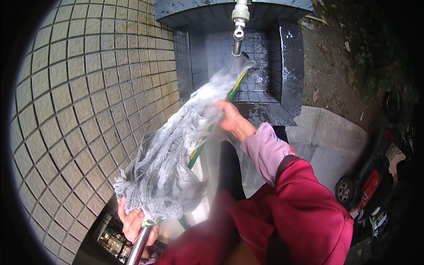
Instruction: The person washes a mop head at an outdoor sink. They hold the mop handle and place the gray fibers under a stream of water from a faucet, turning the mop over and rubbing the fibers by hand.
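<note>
A long flat dust mop point(170, 145) with matted grey-white strands lies slantwise before me, strands up. Green and yellow edging point(236, 86) runs along its right side. Its far end, blurred, reaches into a dark tiled sink point(291, 84) under the tap point(238, 33); whether water runs is hard to tell. My right hand point(233, 118) is closed on the mop's right edge, thumb on the strands. At the near end my left hand point(134, 223) wraps the mop's end, fingers curled over it beside a shiny metal pole point(140, 247).
Beige tiled wall point(84, 101) rises along the left. Bare soil with leaves point(329, 66) lies right of the sink, and concrete paving point(322, 137) in front of it. A vehicle with a wheel point(344, 191) stands at far right.
</note>
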